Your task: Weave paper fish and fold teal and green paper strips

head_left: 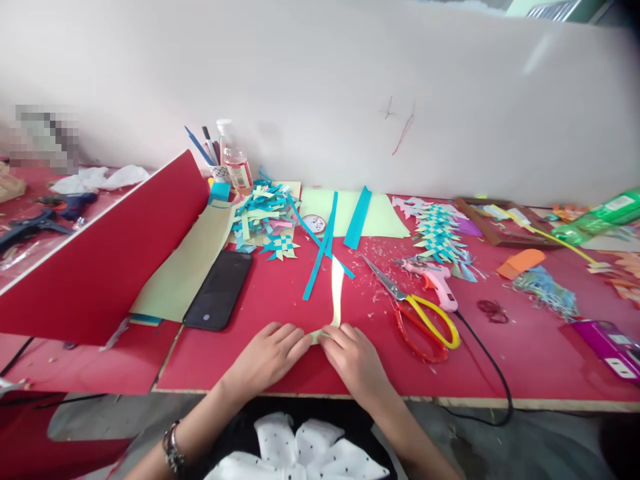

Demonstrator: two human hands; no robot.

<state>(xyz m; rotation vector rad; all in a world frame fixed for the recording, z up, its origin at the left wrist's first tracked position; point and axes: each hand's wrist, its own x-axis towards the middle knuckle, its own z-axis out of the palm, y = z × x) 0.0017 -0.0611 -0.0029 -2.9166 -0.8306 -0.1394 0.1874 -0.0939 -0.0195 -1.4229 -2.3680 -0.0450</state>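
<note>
A pale yellow-green paper strip (337, 293) runs from the teal strips down to my fingers, bent near its lower end. My left hand (278, 355) is closed on the left part of that end. Close beside it, my right hand (350, 357) pinches the strip near the bend. Teal paper strips (327, 230) lie crossed just beyond. A wider teal strip (358, 219) rests on a pale green sheet (390, 217). To the right lie scissors (407, 300) with one red and one yellow handle, blades apart, next to a pink glue gun (434, 280).
A phone (219, 290) and a red board (115, 260) stand to the left. Behind are a heap of woven paper pieces (265, 213), a bottle (236, 160) and a pen cup (220, 175). A woven teal-green piece (439, 230) and a green bottle (600, 217) are at right.
</note>
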